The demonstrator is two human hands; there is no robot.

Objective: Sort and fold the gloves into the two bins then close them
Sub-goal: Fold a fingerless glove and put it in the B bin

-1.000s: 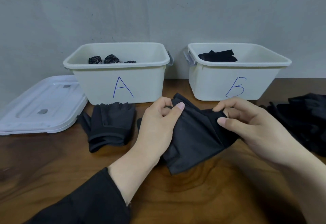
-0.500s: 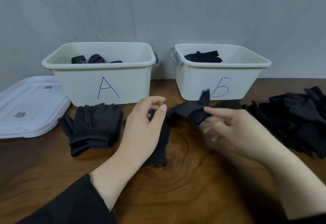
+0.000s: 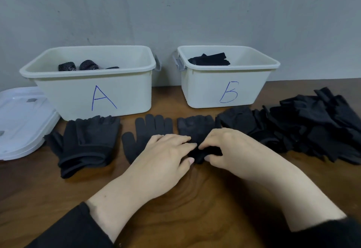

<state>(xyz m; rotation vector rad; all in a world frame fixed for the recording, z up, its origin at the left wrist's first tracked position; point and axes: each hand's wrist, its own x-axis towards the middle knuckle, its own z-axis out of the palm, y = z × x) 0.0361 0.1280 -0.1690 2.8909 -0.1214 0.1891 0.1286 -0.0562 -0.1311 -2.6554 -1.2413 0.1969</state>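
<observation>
Head: black gloves (image 3: 154, 130) flat, side-by-side.

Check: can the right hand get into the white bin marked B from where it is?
Probably yes: the white bin marked B stands lidless just beyond the right hand, with nothing between except flat gloves.

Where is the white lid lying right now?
In the head view the white lid lies flat on the table at the far left, beside bin A and just left of the stacked black gloves.

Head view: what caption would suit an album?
Both hands flatten black gloves before bins A and B.
</observation>
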